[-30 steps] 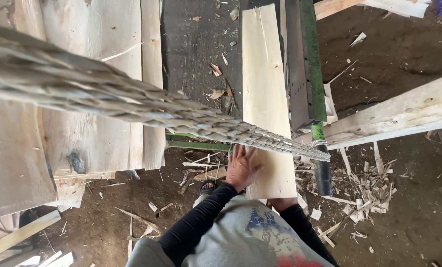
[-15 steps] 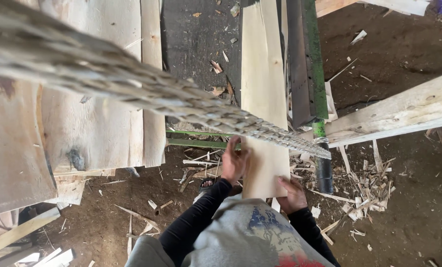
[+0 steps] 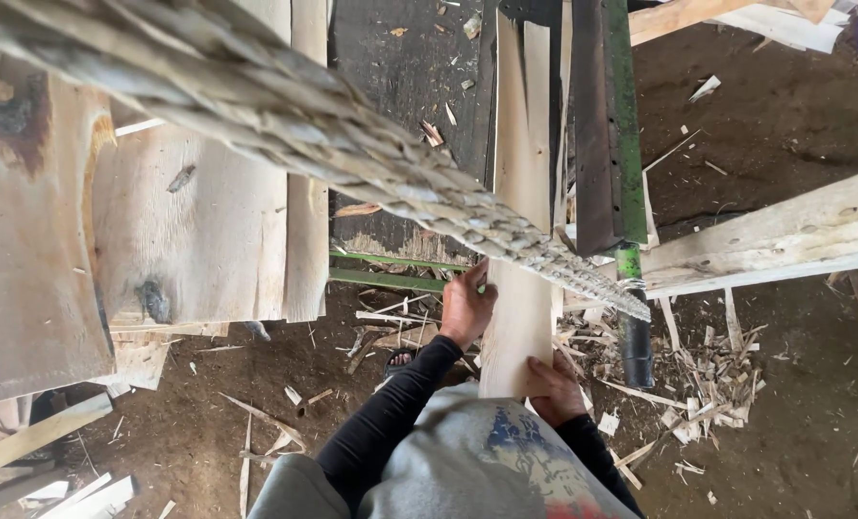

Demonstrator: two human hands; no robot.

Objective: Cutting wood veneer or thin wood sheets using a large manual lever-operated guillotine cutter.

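A long pale wooden plank [image 3: 523, 202] runs away from me, resting on a dark machine bed [image 3: 412, 67]. My left hand [image 3: 467, 306] grips the plank's left edge, fingers curled over it. At the plank's near end sits my right hand [image 3: 556, 387], pressed against the end and its underside. Both arms wear black sleeves. A thick braided rope [image 3: 285, 106] crosses diagonally close to the camera and hides part of the plank.
Wide rough boards [image 3: 189, 231] are stacked at the left. A green metal rail [image 3: 623, 125] with a dark post [image 3: 637, 336] stands right of the plank. A pale beam [image 3: 775, 245] lies at the right. Wood scraps [image 3: 708, 384] litter the dirt floor.
The plank has turned from lying flat and wide to a narrower angle. My left hand slid up along its left edge. My right hand came out to hold the near end.
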